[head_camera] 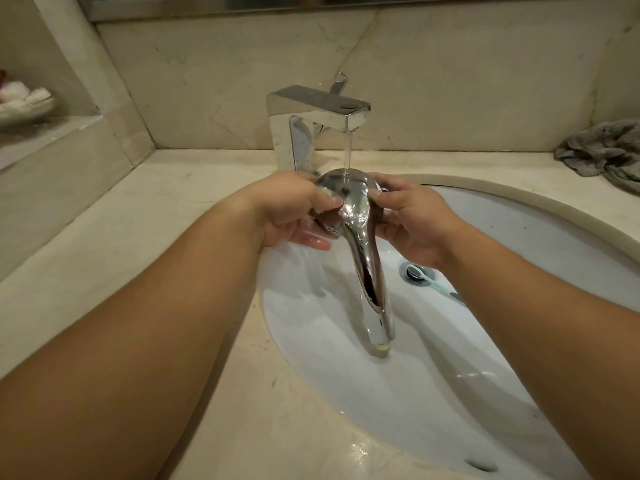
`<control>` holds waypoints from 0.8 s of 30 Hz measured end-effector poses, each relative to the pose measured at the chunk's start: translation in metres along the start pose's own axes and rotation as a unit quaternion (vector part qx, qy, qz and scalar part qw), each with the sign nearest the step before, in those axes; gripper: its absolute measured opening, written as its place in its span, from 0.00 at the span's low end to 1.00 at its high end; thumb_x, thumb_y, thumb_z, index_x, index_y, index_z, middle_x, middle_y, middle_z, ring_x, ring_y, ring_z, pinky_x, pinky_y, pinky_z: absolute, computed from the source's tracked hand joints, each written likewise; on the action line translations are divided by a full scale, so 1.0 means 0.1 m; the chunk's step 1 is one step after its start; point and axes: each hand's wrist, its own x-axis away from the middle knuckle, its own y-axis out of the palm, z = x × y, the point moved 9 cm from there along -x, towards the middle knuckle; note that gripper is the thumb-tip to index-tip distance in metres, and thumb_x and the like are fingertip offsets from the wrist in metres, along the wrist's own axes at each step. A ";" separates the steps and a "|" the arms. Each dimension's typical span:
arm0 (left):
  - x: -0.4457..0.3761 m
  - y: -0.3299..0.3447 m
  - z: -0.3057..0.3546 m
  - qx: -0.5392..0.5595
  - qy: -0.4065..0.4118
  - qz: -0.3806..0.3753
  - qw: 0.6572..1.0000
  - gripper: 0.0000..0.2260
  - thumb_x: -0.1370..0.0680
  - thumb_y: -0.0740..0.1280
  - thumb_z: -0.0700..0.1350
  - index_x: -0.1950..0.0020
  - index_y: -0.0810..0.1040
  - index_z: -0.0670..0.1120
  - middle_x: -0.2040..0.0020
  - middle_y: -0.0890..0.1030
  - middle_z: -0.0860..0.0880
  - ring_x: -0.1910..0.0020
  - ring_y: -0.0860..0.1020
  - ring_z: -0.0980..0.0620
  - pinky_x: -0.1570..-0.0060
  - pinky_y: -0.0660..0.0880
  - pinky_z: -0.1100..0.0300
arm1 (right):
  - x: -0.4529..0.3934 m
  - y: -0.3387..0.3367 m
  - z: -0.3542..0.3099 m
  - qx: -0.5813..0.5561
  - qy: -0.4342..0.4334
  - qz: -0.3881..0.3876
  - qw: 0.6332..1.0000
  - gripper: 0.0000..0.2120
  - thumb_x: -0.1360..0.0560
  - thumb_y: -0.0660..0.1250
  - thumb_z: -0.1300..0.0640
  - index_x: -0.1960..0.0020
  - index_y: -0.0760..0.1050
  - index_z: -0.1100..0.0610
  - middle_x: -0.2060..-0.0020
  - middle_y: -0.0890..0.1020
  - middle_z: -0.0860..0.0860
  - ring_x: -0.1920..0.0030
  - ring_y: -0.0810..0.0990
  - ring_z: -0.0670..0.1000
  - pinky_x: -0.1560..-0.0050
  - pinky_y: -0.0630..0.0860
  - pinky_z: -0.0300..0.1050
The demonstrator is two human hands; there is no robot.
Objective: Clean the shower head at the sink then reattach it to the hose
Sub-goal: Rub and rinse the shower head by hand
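Observation:
The chrome shower head point(360, 237) is held over the white sink point(519, 237), its round head up under the running water and its handle pointing down toward me, the threaded end bare. My left hand point(294, 213) grips the left side of the round head, thumb on its back. My right hand point(415, 220) holds the right side with curled fingers. Water from the chrome faucet point(311, 112) streams onto the back of the head. The spray face is turned away and hidden. No hose is in view.
A pale green toothbrush point(434, 282) lies in the basin beside the drain point(415, 271). A crumpled grey cloth point(606, 150) sits on the marble counter point(121, 237) at the back right. A dish with white items point(24, 102) rests on a ledge at the left.

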 end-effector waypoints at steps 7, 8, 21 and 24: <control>0.01 0.02 0.16 0.017 0.075 0.092 0.993 0.27 0.24 0.75 0.34 0.29 0.69 0.44 0.43 0.84 0.41 0.50 0.87 0.43 0.51 0.86 0.46 | 0.00 -0.12 -0.17 0.022 -0.065 0.080 0.994 0.11 0.23 0.66 0.66 0.41 0.77 0.62 0.55 0.83 0.58 0.56 0.80 0.57 0.56 0.79 0.51; -0.01 0.03 0.18 -0.005 0.092 0.111 0.990 0.27 0.26 0.78 0.37 0.32 0.71 0.45 0.42 0.83 0.41 0.49 0.87 0.42 0.51 0.86 0.46 | 0.00 -0.12 -0.21 0.025 -0.074 0.089 0.993 0.10 0.24 0.67 0.67 0.43 0.77 0.62 0.56 0.83 0.58 0.57 0.81 0.57 0.57 0.80 0.51; -0.10 0.19 0.13 -0.062 0.143 0.143 0.977 0.31 0.31 0.81 0.40 0.34 0.68 0.46 0.44 0.83 0.45 0.45 0.83 0.46 0.42 0.82 0.44 | 0.11 -0.02 -0.41 0.123 -0.139 0.079 0.980 0.04 0.21 0.67 0.58 0.52 0.80 0.58 0.56 0.84 0.54 0.53 0.84 0.50 0.59 0.81 0.42; -0.15 0.28 0.07 0.050 0.122 0.075 0.988 0.26 0.26 0.73 0.29 0.32 0.68 0.41 0.40 0.82 0.39 0.41 0.83 0.40 0.44 0.82 0.44 | 0.04 -0.23 -0.35 0.148 -0.131 0.163 0.967 0.05 0.21 0.66 0.59 0.55 0.79 0.54 0.57 0.84 0.52 0.52 0.84 0.52 0.52 0.82 0.48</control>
